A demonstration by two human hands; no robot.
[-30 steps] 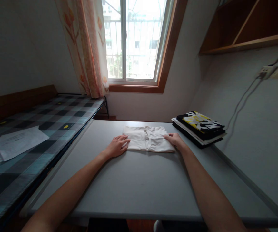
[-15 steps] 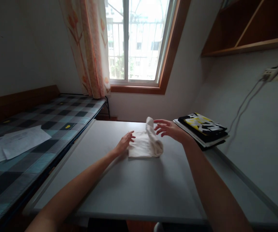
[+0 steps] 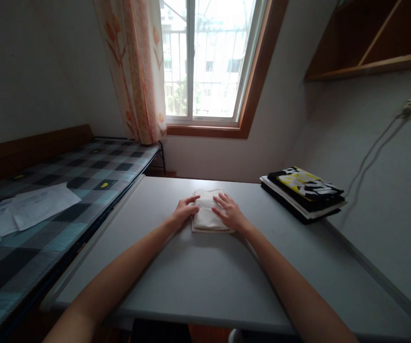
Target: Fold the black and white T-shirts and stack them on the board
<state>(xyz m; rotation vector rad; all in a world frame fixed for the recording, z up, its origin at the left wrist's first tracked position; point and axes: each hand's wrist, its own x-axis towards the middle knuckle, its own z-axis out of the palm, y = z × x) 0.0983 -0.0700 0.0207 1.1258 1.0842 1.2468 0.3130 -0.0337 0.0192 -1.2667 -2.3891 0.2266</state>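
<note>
A cream-white piece of cloth (image 3: 207, 216), folded into a small flat rectangle, lies on the white table (image 3: 205, 281). My left hand (image 3: 184, 210) touches its left edge, thumb and fingers apart. Spread over the cloth's right side are the fingers of my right hand (image 3: 231, 212), pressing flat on top. Which kind of cloth item it is, I cannot tell.
At the table's right back lies a stack of folded clothes (image 3: 303, 193), black, white and yellow on top. To the left is a bed with a checked sheet (image 3: 108, 164), holding papers (image 3: 41, 205). A curtain (image 3: 134, 76) hangs beside the window (image 3: 212, 62).
The raised right flap of the cloth has come down onto the rest, making the bundle smaller. My right hand has moved left and down onto it; my left hand stays near the left edge.
</note>
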